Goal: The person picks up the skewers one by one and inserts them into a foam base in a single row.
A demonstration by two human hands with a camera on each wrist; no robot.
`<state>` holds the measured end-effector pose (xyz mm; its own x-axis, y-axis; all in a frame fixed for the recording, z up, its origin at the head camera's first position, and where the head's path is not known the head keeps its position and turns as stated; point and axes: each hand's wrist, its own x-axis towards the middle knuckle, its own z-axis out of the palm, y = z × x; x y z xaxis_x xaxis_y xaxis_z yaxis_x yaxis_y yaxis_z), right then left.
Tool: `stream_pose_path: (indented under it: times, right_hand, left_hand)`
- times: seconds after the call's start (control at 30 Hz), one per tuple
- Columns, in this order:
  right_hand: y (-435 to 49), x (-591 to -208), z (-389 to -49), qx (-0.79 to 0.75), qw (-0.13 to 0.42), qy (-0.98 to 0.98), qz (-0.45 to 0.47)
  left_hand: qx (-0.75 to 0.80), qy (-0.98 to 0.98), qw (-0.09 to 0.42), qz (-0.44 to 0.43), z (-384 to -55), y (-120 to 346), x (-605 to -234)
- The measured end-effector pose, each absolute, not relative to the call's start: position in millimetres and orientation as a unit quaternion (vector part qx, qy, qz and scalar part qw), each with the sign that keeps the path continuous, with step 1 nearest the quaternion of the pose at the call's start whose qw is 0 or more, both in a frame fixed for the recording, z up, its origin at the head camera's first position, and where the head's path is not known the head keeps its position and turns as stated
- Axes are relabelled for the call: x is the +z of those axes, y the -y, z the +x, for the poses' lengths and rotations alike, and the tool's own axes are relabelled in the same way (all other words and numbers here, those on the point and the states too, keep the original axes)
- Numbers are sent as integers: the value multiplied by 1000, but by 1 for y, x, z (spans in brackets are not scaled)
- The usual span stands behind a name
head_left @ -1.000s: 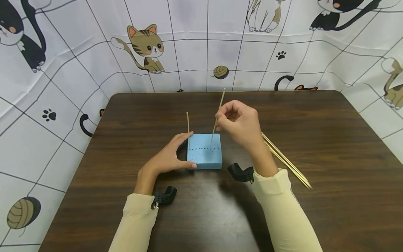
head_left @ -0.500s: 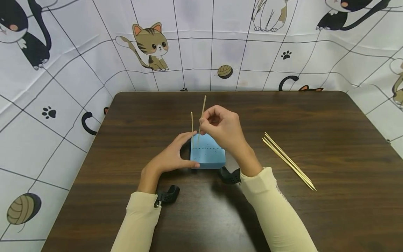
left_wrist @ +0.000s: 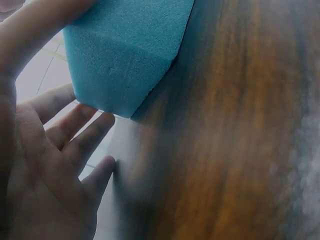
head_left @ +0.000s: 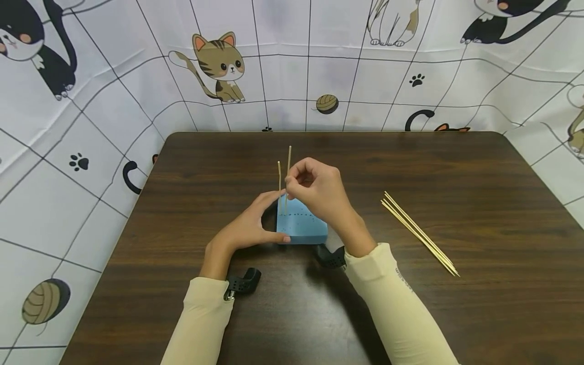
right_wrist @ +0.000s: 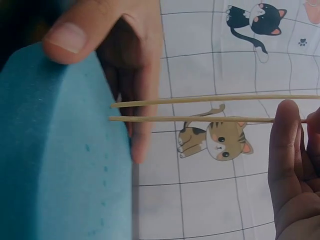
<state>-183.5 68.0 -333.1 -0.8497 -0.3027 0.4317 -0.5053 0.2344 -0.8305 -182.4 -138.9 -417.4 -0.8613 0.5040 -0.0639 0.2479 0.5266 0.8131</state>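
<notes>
Backdrop (head_left: pixel 283 76): cat-printed cloth.
Table (head_left: pixel 483 213): dark wood grain.
Left hand (head_left: pixel 246 223): you clasp the blue block (head_left: pixel 301 228) at its left side.
Right hand (head_left: pixel 319 190): you pinch the held stick (head_left: pixel 289 159).
Loose sticks (head_left: pixel 421 233): flat, slanting far-left to near-right.
Held stick: near-vertical, lower end at the block's top.
Standing stick (head_left: pixel 280 177): upright, just left of yours.

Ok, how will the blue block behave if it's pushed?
The blue block is probably light for its size, as it looks like foam. Likely easily dented, too: small holes dot its upper face. Tipping seems unlikely, since it sits low and broad on the table.
</notes>
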Motion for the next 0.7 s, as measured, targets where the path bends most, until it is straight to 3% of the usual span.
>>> stream_pose_path:
  times: [0.4,0.7]
  right_hand:
    - [-50,-358,-199,559,89,779,269]
    - [-43,-373,-215,527,138,788,286]
  left_hand:
    - [437,-857,150,229,-207,151,-427]
    - [431,-855,141,252,-232,163,-438]
